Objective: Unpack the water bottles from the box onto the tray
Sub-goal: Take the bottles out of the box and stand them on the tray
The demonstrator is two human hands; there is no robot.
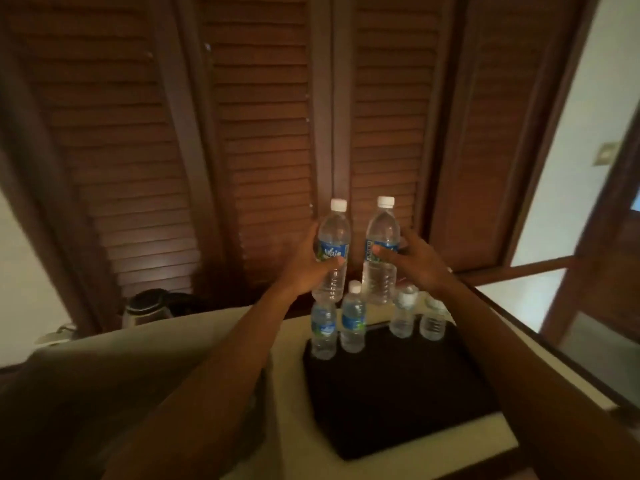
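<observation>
Forearms fill the lower frame, both reaching out over the tray point(398, 403), a dark flat slab on a pale counter point(284, 375). Left hand point(304, 268) wraps a bottle point(333, 247) at the blue label, thumb across the front. Right hand point(412, 258) grips a second bottle point(381, 247) the same way. Both bottles upright, caps on, held in the air above the tray's far edge, close beside each other but not touching.

Four bottles already stand along that far edge: a left pair point(337, 327) and a right pair point(417, 320), with a gap between the pairs.

My read: I am mid-placement, with two more to set down. I would lower each straight down, bases flat, into the bare tray nearer me or into the gap, keeping clear of the standing caps so nothing gets knocked. Bottles look full, so top-heavy if set on the tray's rim; land them well inside it. Let go only once each base is settled.

Box: I cannot make it out with certainty; a dark mass at lower left may be it.

Room is dim. Brown louvred doors point(259, 133) behind the counter. Kettle point(145, 306) at the counter's far left. White wall with a switch plate point(606, 153) to the right, beside a wood door frame.
</observation>
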